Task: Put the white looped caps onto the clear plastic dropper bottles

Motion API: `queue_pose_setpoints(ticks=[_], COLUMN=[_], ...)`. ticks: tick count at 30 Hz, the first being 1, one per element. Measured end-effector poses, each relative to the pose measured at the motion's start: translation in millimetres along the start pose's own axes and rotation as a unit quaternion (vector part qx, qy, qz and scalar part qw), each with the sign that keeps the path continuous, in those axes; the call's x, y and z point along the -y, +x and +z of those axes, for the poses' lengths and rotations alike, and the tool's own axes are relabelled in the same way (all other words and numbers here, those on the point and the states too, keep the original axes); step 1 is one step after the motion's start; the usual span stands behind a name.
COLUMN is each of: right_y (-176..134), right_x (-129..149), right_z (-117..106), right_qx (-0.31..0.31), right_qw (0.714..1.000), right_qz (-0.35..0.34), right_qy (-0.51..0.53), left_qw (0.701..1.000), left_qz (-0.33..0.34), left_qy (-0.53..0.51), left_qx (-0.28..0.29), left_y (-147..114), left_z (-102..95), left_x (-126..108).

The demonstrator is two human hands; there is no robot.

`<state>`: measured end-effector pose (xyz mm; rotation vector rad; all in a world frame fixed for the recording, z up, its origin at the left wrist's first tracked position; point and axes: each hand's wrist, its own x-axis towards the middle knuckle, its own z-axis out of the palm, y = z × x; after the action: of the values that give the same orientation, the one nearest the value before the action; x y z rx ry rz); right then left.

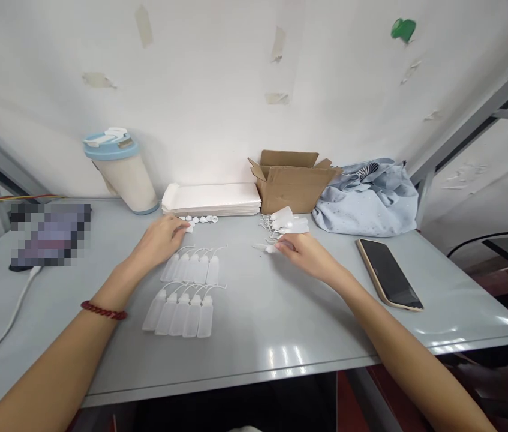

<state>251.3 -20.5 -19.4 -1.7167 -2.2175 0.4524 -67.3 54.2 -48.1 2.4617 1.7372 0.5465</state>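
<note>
My left hand (161, 239) reaches to the row of small white caps (202, 219), its thumb and fingers closed at one cap (189, 228). With my right hand (304, 253) I pinch a small white squeeze bottle (270, 248); its thin spout points left and its body is mostly hidden by my fingers. Just beyond that hand lies a loose pile of similar bottles (284, 221). Between my arms, translucent bottles with thin curved spouts lie in two rows, a far row (192, 269) and a near row (182, 316).
A stack of white envelopes (215, 198), an open cardboard box (296, 186) and a pale blue cloth bag (368, 201) stand along the wall. A tumbler (123, 171) is back left. A phone (388, 273) lies right; a blurred-out device (51, 234) with a cable lies left.
</note>
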Motion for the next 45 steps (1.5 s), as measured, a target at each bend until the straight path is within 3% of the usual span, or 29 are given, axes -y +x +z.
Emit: queue_pose_setpoints(ticks=[4,9,17,28,33,36,38,40,45], right_y=[-2,-1,-2,-4,-6,-10,-14,-19,-25], right_x=[0,-2,0,-4,4,13,20,28,37], right_z=[-2,-4,-12,-10,3,20,31,41,53], right_qx=[0.036,0.033,0.015,0.002,-0.073,-0.127,-0.109,-0.068,-0.014], right_qw=[0.996,0.986,0.981,0.975,0.976,0.981,0.974,0.964,0.957], right_qz=[0.042,0.089,0.140,0.131,0.069,-0.062,-0.180,-0.249,-0.290], right_qy=[-0.072,-0.140,-0.134,-0.179,-0.195,-0.136,-0.079,-0.056,-0.024], left_qw=[1.000,0.999,0.999,0.998,1.000,0.998,0.996,0.991,0.971], left_qz=[0.000,-0.004,0.010,0.009,0.003,-0.002,-0.007,-0.020,-0.040], left_qy=[0.003,0.015,0.012,0.014,-0.013,-0.053,-0.084,-0.114,-0.174], left_qx=[0.014,0.034,0.047,0.066,0.028,0.017,0.034,0.060,0.156], left_y=[-1,-1,-4,-4,-8,-12,-16,-20,-28], left_z=[0.3,-1.1,-3.1,-3.7,-5.3,-12.1,-19.2,-27.0,-38.5], left_x=[-3,-4,-10,-12,-24,-42,-54,-65,-78])
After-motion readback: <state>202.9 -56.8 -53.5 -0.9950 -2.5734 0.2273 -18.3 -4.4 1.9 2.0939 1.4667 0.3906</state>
